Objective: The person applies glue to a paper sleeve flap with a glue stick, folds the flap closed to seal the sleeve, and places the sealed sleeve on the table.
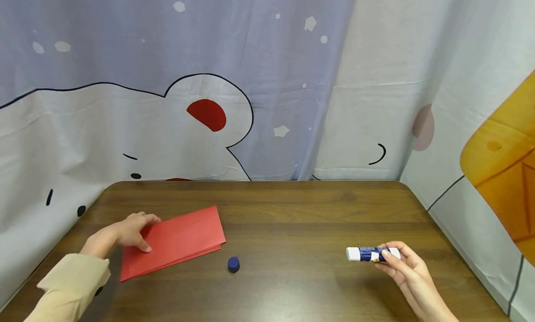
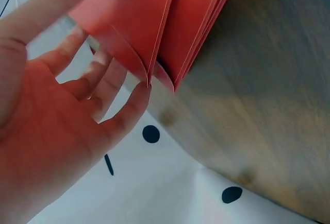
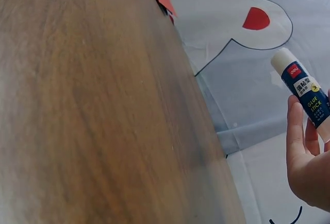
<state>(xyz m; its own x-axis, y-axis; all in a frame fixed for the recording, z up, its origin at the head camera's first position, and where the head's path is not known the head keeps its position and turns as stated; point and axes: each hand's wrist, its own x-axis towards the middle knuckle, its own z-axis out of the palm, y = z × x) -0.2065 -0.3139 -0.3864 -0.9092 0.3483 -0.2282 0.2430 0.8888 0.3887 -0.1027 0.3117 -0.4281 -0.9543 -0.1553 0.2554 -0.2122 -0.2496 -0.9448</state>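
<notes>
Near the table's left side, my left hand [image 1: 131,231] rests at the left end of several stacked red paper sheets or envelopes [image 1: 188,234]. Its thumb lies over the top sheet, spread apart from the other fingers. Seen from the left wrist, loosely bent fingers [image 2: 129,110] touch the edge of the red paper [image 2: 124,13], whose layers part and curve there. On the right, my right hand [image 1: 407,275] pinches a glue stick [image 1: 369,254] by its white base, above the table. The stick lies sideways, its white end pointing left; the right wrist view shows its blue label.
A small dark blue cap [image 1: 233,264] stands on the brown wooden table [image 1: 284,220], just right of the red paper. Printed curtains [image 1: 284,80] hang behind the far edge and along both sides.
</notes>
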